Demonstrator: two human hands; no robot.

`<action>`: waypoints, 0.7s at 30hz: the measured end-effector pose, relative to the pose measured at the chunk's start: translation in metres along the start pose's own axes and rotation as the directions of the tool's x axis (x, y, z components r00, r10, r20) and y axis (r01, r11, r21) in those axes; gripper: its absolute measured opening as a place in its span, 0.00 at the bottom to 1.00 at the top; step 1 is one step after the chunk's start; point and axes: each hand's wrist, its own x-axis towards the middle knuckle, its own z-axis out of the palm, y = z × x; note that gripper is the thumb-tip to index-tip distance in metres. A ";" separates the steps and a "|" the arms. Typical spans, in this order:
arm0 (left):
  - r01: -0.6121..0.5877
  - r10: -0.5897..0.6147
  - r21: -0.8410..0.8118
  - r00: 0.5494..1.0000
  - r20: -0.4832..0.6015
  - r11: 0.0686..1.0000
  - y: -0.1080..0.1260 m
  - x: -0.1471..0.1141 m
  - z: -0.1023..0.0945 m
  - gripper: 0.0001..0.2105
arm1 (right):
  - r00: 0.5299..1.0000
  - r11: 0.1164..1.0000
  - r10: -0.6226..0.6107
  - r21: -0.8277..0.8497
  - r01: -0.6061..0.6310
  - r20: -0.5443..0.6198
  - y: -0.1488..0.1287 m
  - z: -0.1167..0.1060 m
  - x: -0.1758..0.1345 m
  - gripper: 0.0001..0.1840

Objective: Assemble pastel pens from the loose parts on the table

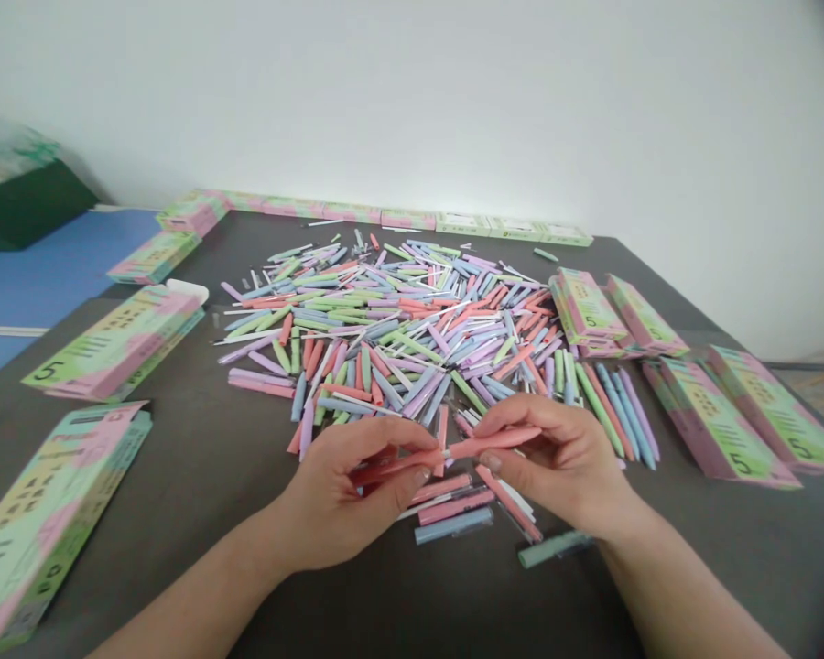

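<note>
My left hand [343,490] is closed around a coral-pink pen barrel [412,460]. Between the thumb and fingers of my right hand [569,467] is a second coral-pink pen part [477,446]. The two parts lie nearly in line, their ends meeting at a small pale piece between the hands; whether they are joined I cannot tell. Under the hands lie loose pen parts, among them a pink barrel [455,506], a blue barrel [453,526] and a green one [555,547]. Just beyond spreads a large heap of pastel pen parts and white refills [398,311].
Several whole-looking pens [622,412] lie side by side at the right of the heap. Printed cartons stand at the right [728,421], at the left [116,339] and near left [48,522]. More cartons [408,219] line the back edge. A dark green bin [31,206] is far left.
</note>
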 end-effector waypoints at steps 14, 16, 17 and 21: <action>-0.131 0.132 0.048 0.991 -0.008 0.990 0.000 0.002 0.003 0.07 | 0.993 0.996 0.083 -0.011 -0.084 -0.079 0.002 0.005 -0.001 0.06; -0.147 0.148 0.058 0.989 -0.015 0.987 -0.001 0.002 0.004 0.08 | 0.993 0.995 0.089 -0.034 -0.092 -0.077 0.001 0.005 -0.001 0.06; -0.153 0.154 0.066 0.988 -0.013 0.986 -0.001 0.001 0.004 0.08 | 0.993 0.995 0.085 -0.046 -0.089 -0.078 0.001 0.005 -0.001 0.06; -0.184 0.184 0.093 0.983 0.007 0.979 -0.002 0.002 0.003 0.09 | 0.995 0.994 0.076 -0.076 -0.080 -0.064 0.001 0.003 -0.001 0.05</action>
